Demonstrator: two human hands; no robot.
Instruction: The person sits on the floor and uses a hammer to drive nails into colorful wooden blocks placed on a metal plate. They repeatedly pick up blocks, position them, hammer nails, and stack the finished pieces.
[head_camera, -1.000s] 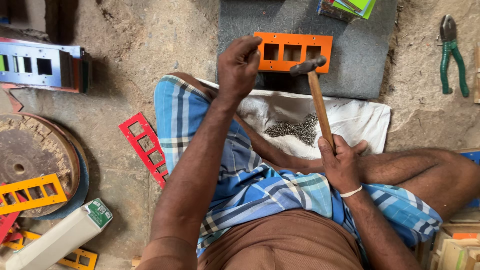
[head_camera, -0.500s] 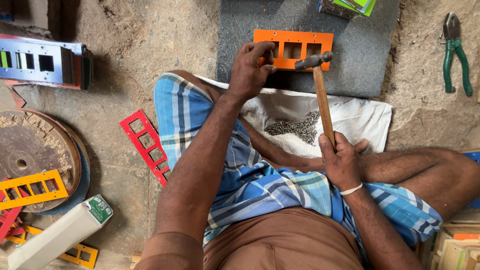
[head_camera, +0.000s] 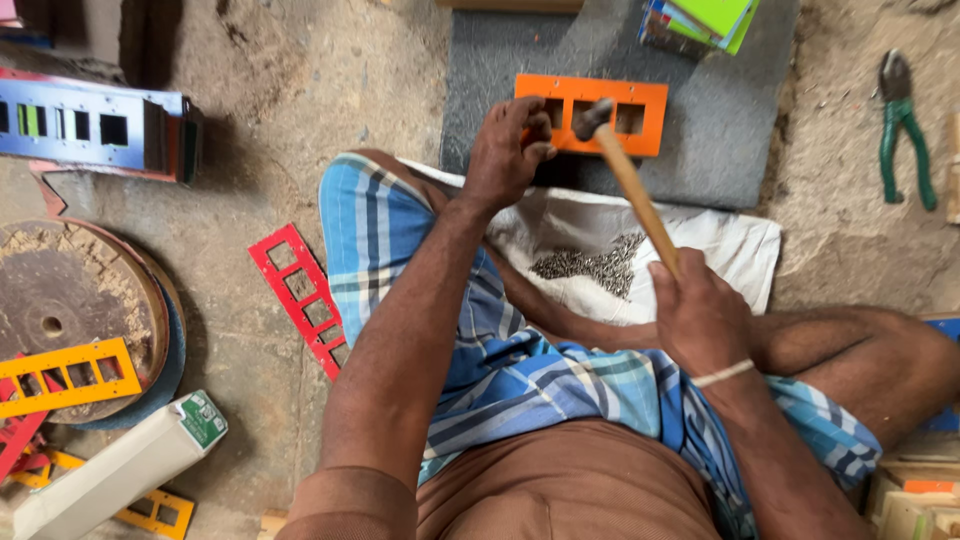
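An orange frame (head_camera: 640, 122) with several rectangular cut-outs lies on a grey stone slab (head_camera: 720, 150). My left hand (head_camera: 505, 150) pinches at the frame's left end, fingers closed; anything held between them is too small to see. My right hand (head_camera: 700, 315) grips the wooden handle of a hammer (head_camera: 625, 175), whose metal head rests over the frame's middle. A heap of small dark nails (head_camera: 590, 265) lies on a white cloth (head_camera: 730, 255) spread across my lap.
Green-handled pliers (head_camera: 900, 125) lie at the right. A red frame (head_camera: 300, 295) lies on the floor by my left knee. A round wooden disc (head_camera: 70, 300), yellow frames (head_camera: 65, 375), a white box (head_camera: 110, 470) and a blue-red panel (head_camera: 90, 130) sit left.
The hammer head has swung left and down onto the orange frame. My left hand has shifted slightly at the frame's left end. The view has moved a little.
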